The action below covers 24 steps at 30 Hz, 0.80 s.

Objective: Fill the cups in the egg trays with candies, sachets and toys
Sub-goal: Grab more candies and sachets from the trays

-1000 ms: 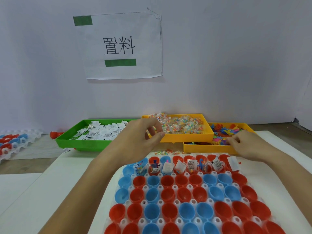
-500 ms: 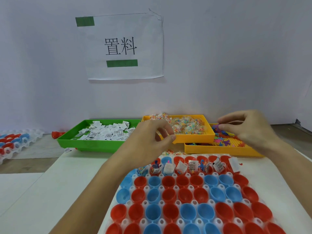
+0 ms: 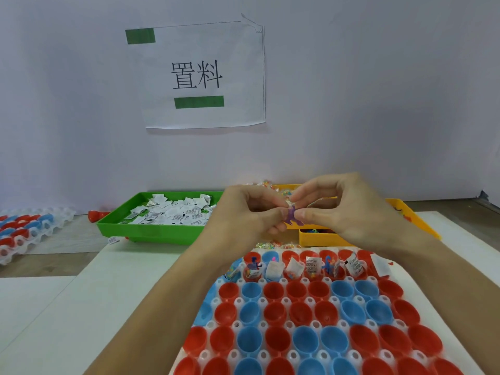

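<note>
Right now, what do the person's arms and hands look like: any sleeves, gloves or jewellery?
Both forearms are bare as far as the frame shows, with no sleeves in view. The left hand and right hand are ungloved; no rings, watch or wristband visible.

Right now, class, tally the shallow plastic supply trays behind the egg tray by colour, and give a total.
Green plastic tray: 1
Yellow plastic trays: 2
Total: 3

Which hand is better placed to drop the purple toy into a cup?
Probably the right hand: its fingertips pinch the purple toy, while the left hand seems to hold a candy too.
</note>
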Each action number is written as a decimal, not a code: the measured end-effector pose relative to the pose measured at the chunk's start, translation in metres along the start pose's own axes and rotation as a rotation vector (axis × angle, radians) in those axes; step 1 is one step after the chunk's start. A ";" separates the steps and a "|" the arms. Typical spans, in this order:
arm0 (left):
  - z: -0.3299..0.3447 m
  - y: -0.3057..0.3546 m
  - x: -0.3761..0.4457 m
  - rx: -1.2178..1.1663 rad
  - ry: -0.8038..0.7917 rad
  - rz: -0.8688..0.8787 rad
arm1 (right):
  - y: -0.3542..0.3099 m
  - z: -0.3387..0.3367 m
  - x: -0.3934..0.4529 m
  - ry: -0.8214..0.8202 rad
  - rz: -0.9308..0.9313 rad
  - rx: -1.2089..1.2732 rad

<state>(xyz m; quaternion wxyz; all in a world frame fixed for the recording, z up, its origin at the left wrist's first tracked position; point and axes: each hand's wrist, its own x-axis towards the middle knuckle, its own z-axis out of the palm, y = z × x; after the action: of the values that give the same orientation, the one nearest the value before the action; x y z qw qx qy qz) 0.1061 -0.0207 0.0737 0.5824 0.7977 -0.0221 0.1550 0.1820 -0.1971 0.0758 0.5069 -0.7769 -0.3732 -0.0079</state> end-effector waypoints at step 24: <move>-0.081 -0.033 0.006 0.997 -0.327 -0.263 | 0.004 -0.008 0.001 0.068 -0.002 -0.144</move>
<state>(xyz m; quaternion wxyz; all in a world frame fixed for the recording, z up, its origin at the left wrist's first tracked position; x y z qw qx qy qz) 0.1006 0.0668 0.0665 0.1368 0.9871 0.0637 -0.0539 0.1882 -0.2038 0.0771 0.4621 -0.8103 -0.3550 -0.0616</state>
